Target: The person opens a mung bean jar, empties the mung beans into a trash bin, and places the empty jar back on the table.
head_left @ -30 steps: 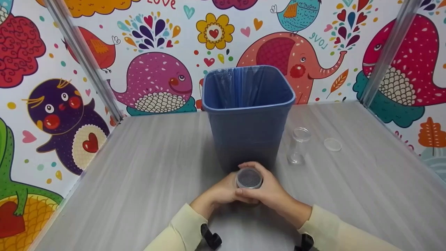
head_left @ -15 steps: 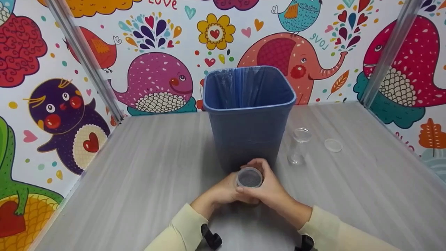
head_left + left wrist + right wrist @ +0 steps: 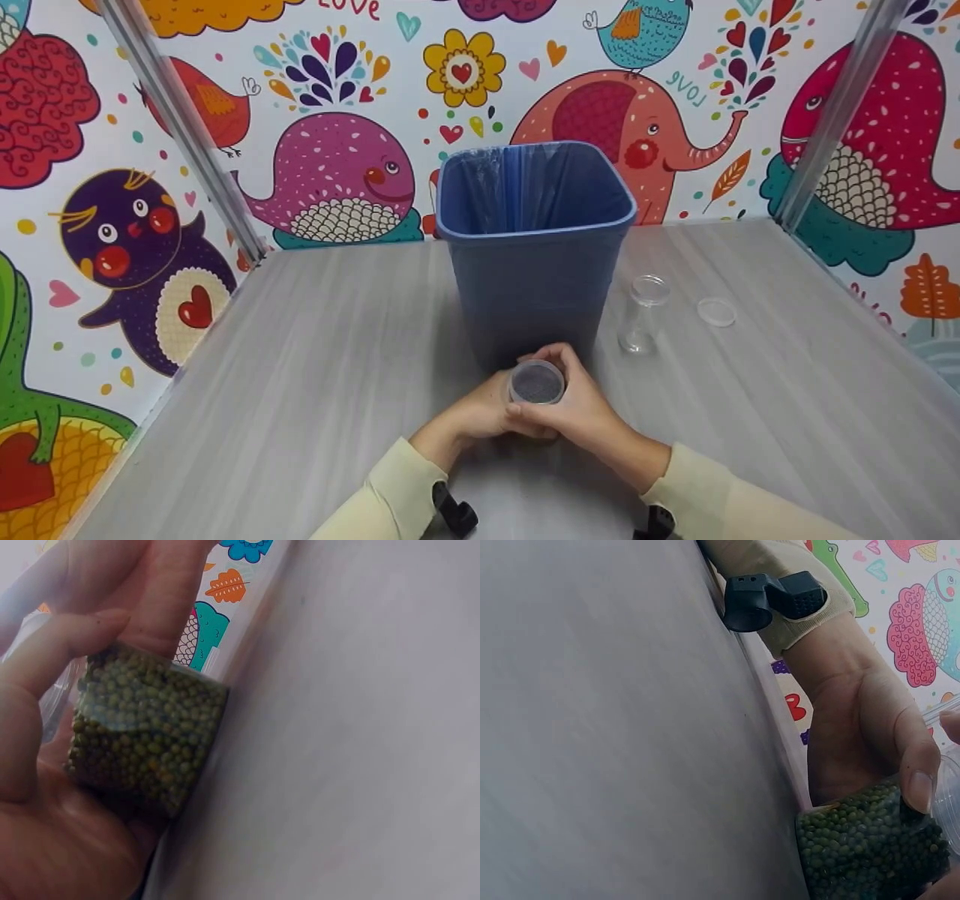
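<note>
Going left to right, with the blue bin as landmark: left hand is just in front of the bin, its fingers curled round the body of a jar full of green beans, gap closed to the jar's width, likely there to steady it. Jar is upright in front of the bin's base; looks to be sitting on the table, which would take its weight. Top shows as a dark grey disc inside a pale rim; can't tell if that's a lid. Right hand, also before the bin, has its fingers bent round the jar near the rim, thumb on the near side, seemingly a high grip for control of the top while the other anchors below. Bin stands upright behind both hands, clear liner inside, presumably to keep it clean. Just right of the bin, a second clear jar stands upright, no contents visible. Farther right of the bin, a loose round lid lies flat, probably parked within reach.
</note>
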`<control>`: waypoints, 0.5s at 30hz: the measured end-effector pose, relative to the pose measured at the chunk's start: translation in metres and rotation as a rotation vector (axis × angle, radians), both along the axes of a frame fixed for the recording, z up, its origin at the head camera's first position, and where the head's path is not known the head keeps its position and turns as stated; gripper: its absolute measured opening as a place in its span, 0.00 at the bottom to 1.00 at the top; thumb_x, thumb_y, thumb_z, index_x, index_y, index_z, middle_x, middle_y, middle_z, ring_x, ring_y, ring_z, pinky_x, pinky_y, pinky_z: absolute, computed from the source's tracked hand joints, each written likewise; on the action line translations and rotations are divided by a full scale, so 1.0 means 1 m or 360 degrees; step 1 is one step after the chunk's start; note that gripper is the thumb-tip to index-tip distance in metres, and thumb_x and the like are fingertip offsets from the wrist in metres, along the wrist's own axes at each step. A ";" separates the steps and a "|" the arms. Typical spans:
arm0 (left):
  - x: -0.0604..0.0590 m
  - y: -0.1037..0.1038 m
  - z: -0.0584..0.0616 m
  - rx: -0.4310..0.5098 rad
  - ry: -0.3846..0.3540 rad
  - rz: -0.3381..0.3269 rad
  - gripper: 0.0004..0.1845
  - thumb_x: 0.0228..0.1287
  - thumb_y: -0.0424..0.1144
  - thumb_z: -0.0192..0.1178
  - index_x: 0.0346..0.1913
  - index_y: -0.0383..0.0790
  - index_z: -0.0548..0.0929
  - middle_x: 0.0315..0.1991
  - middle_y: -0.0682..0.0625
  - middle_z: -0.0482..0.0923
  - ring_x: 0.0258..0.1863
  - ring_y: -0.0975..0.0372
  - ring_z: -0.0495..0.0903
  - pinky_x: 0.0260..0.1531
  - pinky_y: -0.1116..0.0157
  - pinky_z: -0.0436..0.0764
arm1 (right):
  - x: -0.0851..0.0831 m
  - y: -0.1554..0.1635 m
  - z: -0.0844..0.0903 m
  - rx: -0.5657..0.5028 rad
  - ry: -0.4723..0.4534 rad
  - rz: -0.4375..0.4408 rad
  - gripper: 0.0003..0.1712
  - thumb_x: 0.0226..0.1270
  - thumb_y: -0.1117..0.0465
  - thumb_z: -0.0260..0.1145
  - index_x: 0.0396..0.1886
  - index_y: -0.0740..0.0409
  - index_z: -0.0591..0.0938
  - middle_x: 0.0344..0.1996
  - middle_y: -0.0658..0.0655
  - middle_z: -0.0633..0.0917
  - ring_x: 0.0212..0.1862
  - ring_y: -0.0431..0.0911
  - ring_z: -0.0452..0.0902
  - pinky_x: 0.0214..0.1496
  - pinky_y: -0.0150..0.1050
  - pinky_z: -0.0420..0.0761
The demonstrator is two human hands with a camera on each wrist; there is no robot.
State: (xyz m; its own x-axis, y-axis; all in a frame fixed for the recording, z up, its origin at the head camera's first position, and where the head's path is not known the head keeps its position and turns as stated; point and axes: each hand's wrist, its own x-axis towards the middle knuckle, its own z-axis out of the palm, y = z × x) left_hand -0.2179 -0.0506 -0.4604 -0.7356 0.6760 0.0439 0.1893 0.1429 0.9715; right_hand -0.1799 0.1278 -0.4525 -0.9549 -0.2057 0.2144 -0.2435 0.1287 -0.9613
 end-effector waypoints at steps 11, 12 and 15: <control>0.000 0.000 -0.001 -0.0040 0.0066 0.0028 0.33 0.49 0.31 0.81 0.62 0.40 0.84 0.52 0.56 0.86 0.50 0.66 0.83 0.57 0.68 0.79 | 0.000 0.002 0.000 0.0146 0.0107 0.0041 0.39 0.52 0.56 0.87 0.64 0.55 0.81 0.61 0.58 0.85 0.60 0.52 0.80 0.66 0.50 0.74; 0.000 0.000 -0.001 -0.0038 0.0067 0.0030 0.33 0.49 0.31 0.81 0.62 0.40 0.84 0.52 0.56 0.86 0.50 0.66 0.83 0.57 0.68 0.79 | 0.000 0.002 0.000 0.0138 0.0111 0.0049 0.39 0.53 0.57 0.87 0.65 0.56 0.81 0.61 0.58 0.85 0.60 0.52 0.79 0.67 0.51 0.74; 0.000 0.001 -0.001 -0.0028 0.0059 0.0027 0.33 0.49 0.31 0.81 0.62 0.40 0.84 0.52 0.56 0.87 0.50 0.65 0.83 0.56 0.68 0.79 | -0.001 0.002 -0.001 0.0123 0.0111 0.0061 0.39 0.53 0.57 0.87 0.65 0.56 0.81 0.61 0.59 0.85 0.60 0.52 0.79 0.67 0.50 0.74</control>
State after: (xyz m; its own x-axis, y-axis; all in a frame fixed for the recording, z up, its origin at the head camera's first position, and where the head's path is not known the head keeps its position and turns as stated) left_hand -0.2178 -0.0499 -0.4615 -0.7452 0.6642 0.0592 0.2222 0.1636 0.9612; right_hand -0.1805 0.1299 -0.4535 -0.9293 -0.2604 0.2620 -0.3156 0.1909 -0.9295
